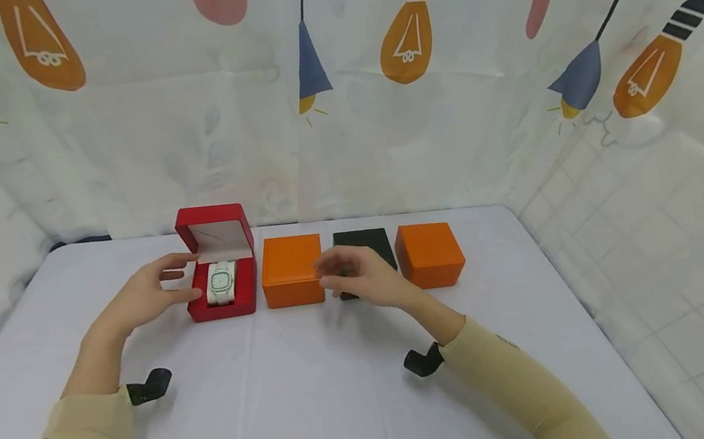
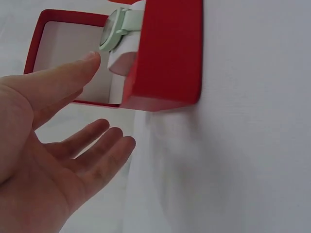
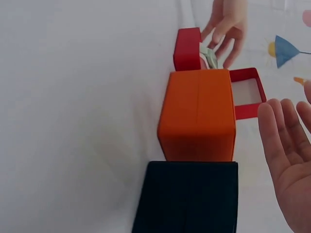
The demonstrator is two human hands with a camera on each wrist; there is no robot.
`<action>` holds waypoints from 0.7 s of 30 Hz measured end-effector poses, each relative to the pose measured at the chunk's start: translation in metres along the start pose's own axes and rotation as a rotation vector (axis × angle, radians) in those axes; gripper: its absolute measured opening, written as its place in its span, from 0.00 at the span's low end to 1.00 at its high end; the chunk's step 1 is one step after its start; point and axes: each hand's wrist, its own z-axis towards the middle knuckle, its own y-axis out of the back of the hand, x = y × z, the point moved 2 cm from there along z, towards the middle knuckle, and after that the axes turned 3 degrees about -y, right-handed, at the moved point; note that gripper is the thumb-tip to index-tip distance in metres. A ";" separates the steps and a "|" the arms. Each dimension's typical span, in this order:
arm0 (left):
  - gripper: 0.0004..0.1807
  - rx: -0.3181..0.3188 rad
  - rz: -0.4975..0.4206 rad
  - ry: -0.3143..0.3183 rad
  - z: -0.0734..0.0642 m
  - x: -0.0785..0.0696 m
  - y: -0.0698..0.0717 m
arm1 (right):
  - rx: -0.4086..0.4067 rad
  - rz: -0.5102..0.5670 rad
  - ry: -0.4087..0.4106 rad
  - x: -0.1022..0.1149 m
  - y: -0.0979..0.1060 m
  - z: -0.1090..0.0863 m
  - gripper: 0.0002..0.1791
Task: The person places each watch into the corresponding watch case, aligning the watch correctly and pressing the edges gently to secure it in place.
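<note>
An open red box (image 1: 222, 278) holds a pale green watch (image 1: 221, 281) on a white cushion. My left hand (image 1: 152, 293) hovers just left of the box, fingers straight, thumb near the watch (image 2: 112, 30) and the red box (image 2: 165, 58); it holds nothing. My right hand (image 1: 357, 274) floats open in front of the black box (image 1: 364, 244), beside the closed orange box (image 1: 292, 270). In the right wrist view the orange box (image 3: 199, 114) sits between the black box (image 3: 189, 196) and the red box (image 3: 187, 48), with my right hand (image 3: 289, 155) beside them.
A second orange box (image 1: 430, 254) stands at the right end of the row. The boxes line up on a white table (image 1: 298, 404) whose far edge meets a curtain printed with light bulbs (image 1: 407, 42). A white tiled floor (image 1: 690, 258) lies to the right.
</note>
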 end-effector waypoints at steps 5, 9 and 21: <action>0.39 -0.090 0.003 0.054 -0.003 -0.002 0.017 | 0.011 -0.045 0.011 0.005 0.001 0.021 0.19; 0.39 -0.213 -0.030 0.078 0.000 -0.007 0.026 | 0.028 -0.140 0.009 0.009 0.000 0.040 0.20; 0.39 -0.326 -0.130 0.030 0.024 -0.026 0.029 | 0.018 -0.200 -0.084 0.023 -0.002 0.088 0.26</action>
